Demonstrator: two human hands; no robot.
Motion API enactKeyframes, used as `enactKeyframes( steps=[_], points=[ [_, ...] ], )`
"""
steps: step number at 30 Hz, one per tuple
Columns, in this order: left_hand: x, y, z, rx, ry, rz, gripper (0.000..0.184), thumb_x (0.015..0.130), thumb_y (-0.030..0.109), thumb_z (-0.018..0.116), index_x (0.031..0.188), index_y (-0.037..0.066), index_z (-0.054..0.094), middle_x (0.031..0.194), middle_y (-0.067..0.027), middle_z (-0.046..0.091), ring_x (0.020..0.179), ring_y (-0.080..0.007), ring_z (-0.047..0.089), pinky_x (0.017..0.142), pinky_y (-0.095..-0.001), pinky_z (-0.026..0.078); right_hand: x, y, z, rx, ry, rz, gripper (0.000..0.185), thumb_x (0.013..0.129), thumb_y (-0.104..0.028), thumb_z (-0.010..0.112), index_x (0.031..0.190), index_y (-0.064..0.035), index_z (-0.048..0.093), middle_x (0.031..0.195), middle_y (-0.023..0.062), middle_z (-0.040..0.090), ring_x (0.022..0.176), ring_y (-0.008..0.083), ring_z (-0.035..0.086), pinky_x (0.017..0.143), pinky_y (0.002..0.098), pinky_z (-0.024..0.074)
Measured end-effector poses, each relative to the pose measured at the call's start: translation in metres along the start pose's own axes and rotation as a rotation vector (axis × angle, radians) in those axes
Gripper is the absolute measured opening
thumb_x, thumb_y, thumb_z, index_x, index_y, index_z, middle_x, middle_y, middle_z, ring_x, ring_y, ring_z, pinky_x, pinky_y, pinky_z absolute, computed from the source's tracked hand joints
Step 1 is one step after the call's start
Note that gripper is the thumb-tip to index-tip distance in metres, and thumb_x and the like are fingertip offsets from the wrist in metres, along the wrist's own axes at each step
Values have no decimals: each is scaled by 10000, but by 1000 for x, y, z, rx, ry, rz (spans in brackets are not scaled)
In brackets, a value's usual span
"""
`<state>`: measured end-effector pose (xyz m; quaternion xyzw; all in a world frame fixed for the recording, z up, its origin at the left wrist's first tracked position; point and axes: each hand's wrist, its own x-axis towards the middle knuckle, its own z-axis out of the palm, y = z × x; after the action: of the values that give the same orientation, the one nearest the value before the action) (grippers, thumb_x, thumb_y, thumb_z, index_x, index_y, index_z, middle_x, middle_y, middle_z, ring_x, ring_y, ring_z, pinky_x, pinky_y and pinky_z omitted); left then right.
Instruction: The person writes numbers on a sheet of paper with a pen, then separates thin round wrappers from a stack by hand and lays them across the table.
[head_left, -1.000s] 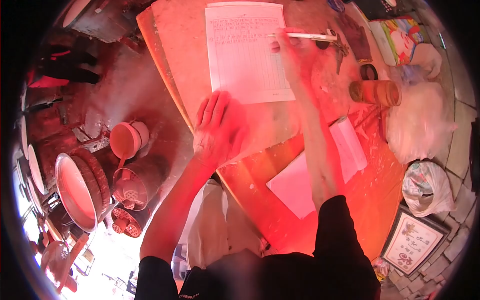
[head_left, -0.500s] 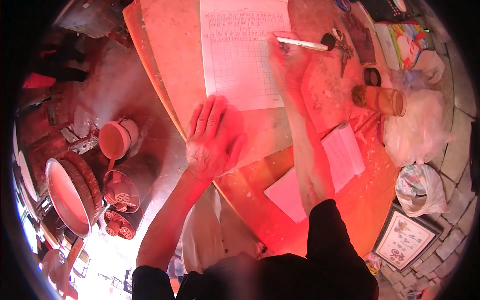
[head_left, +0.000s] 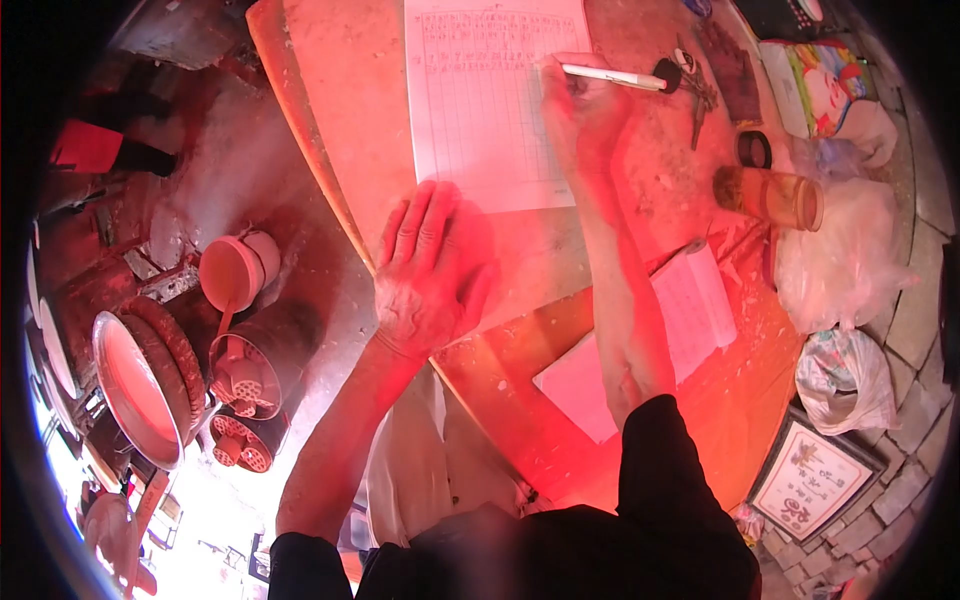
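Note:
My right hand point(head_left: 587, 115) is closed round a white pen point(head_left: 615, 76), its fingers at the right edge of a gridded sheet of paper point(head_left: 490, 140). Rows of handwriting fill the upper part of the sheet. Flat on the table point(head_left: 340, 100), my left hand point(head_left: 425, 270) has its fingers spread, with the fingertips at the sheet's lower left corner. Under my right forearm lies an open notebook point(head_left: 695, 310) with its pages partly hidden. The pen's writing tip is hard to make out against my fingers.
A jar of amber liquid point(head_left: 768, 197), a black lid point(head_left: 754, 150) and keys point(head_left: 700, 105) are on the right. Beyond them sit plastic bags point(head_left: 845, 255) and a framed certificate point(head_left: 815, 478). Buckets point(head_left: 230, 273) and a large basin point(head_left: 138, 390) stand at left.
The view has shifted, moving the sheet and table in the frame. My right hand still holds the pen near the sheet's right side; my left hand stays flat by its lower corner.

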<state>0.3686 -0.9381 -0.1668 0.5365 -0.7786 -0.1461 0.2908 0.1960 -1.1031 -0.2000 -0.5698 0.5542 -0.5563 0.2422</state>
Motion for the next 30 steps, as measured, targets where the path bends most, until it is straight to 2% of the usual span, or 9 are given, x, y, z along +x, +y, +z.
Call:
enactKeyframes(
  steps=[10, 13, 19, 30],
  points=[
    [0, 0, 0, 6, 4, -2, 547, 751, 256, 682, 1176, -65, 559, 1317, -226, 491, 1258, -400, 442, 1063, -506, 319, -1, 4, -2, -30, 12, -29, 107, 790, -61, 704, 815, -4, 617, 659, 21, 622, 602, 46, 552, 570, 224, 462],
    [-2, 0, 2, 10, 2, -2, 550, 752, 260, 684, 1177, -65, 558, 1318, -227, 491, 1256, -400, 444, 1062, -506, 320, -4, -5, -1, 34, 77, 36, 106, 797, -69, 699, 825, -2, 622, 677, 14, 624, 609, 43, 550, 573, 219, 453],
    [0, -1, 2, 10, 1, 0, 563, 747, 261, 688, 1187, -64, 553, 1316, -227, 493, 1253, -401, 447, 1063, -507, 317, 0, 1, -1, -13, 32, -10, 56, 828, -46, 683, 830, 2, 655, 682, -21, 612, 622, 32, 538, 576, 185, 438],
    [-1, 0, 2, -2, 2, -4, 558, 744, 251, 691, 1186, -61, 556, 1319, -228, 490, 1259, -397, 441, 1063, -507, 317, -1, 2, 0, 30, 29, 2, 45, 828, -33, 675, 834, 6, 653, 687, -21, 613, 616, 30, 532, 573, 185, 434]
  ],
)
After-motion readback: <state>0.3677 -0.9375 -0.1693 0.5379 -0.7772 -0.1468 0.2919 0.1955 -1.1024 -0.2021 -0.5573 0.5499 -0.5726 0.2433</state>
